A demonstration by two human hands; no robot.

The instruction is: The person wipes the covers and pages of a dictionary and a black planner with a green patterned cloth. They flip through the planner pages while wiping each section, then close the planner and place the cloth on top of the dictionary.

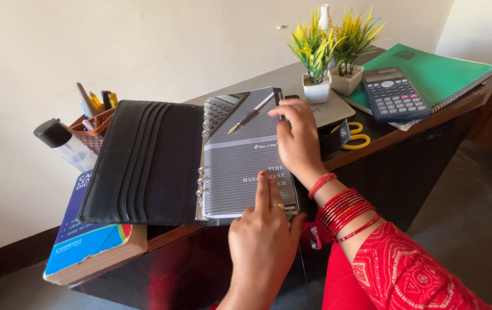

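A black ring-binder organizer [142, 161] lies open on the desk, its grey striped front page [240, 166] facing up. A black and silver pen [251, 113] rests across the top of that page. My right hand [298, 143], with red bangles on the wrist, curls over the page's far right edge near a black pen loop. At the page's near edge is my left hand [263, 235], wearing a ring. Its index finger is stretched out and pressed flat on the page. A calculator [220, 109] built into the organizer peeks out behind the page.
A thick blue book [85, 247] lies under the organizer at the desk's left corner. Behind it are a pen holder [93, 123] and a capped bottle [62, 143]. Two potted plants [332, 57], yellow scissors [356, 135], a calculator [394, 95] and a green notebook [441, 72] sit to the right.
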